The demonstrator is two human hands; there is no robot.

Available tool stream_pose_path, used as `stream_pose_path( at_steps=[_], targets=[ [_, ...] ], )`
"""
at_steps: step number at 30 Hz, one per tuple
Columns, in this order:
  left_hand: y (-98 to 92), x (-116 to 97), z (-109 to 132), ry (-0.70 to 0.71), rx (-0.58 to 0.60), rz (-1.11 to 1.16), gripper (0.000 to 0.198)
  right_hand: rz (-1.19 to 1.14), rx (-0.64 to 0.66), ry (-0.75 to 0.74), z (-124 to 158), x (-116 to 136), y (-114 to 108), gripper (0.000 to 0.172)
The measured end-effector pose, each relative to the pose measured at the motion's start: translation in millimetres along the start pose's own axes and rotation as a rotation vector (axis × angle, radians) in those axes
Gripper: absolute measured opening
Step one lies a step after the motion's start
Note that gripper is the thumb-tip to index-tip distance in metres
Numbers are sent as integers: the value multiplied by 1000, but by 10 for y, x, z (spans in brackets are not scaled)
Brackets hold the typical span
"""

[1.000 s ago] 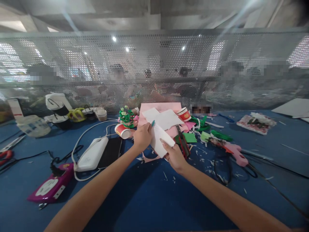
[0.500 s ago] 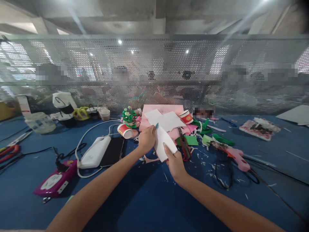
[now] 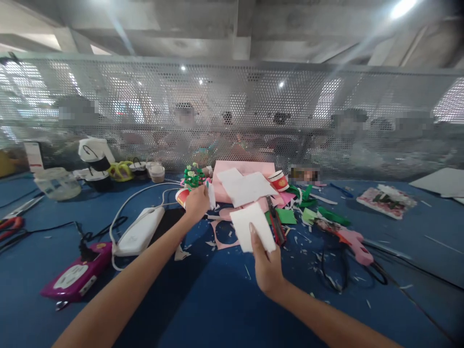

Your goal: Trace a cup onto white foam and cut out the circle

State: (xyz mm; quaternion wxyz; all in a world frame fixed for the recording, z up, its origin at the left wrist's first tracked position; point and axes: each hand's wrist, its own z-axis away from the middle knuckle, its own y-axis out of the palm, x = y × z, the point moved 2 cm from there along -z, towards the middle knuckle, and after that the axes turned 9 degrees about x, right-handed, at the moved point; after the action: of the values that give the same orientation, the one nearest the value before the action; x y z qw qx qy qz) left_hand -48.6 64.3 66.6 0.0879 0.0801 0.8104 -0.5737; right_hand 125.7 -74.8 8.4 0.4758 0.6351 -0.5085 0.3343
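My right hand (image 3: pixel 267 266) pinches a folded-looking piece of white paper (image 3: pixel 250 223) between thumb and fingers, held above the blue table. To the left, my left hand (image 3: pixel 197 204) is closed on a smaller white paper piece (image 3: pixel 210 196); a small teal tip shows at its fingertips, too small to name. This hand partly hides a red paper cup (image 3: pixel 181 196), close to a green leafy craft plant (image 3: pixel 194 176). Beyond both hands, white paper sheets (image 3: pixel 246 187) lie on a pink sheet (image 3: pixel 250 166). A red-and-black cutter (image 3: pixel 277 223) rests just right of the held paper.
At right lie a pink glue gun (image 3: pixel 357 245) with its cord and green scraps (image 3: pixel 331 216). On the left are a white power bank (image 3: pixel 140 232), a purple extension socket (image 3: pixel 79 270), cables and a plastic jar (image 3: pixel 58 183). A perforated metal screen (image 3: pixel 246 96) stands behind.
My left hand has moved left, away from the larger paper, carrying a small white piece. My right hand still holds the larger paper, now tilted differently and slightly lower.
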Motion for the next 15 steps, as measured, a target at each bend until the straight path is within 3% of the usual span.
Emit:
stream_pose_path(
  at_steps=[2,5,10,15],
  targets=[
    [25,-18,5,50,1,-14,31,-155,-95,72,-136,-35,-59,43],
    [67,-119,63,111,-13,-26,31,-236,-129,92,-350,-31,-156,44],
    [39,-182,126,192,-31,-1,31,-347,-65,110,-507,44,-262,46],
    [34,-147,98,244,78,92,21,-471,19,156,-549,72,-294,45]
  ],
)
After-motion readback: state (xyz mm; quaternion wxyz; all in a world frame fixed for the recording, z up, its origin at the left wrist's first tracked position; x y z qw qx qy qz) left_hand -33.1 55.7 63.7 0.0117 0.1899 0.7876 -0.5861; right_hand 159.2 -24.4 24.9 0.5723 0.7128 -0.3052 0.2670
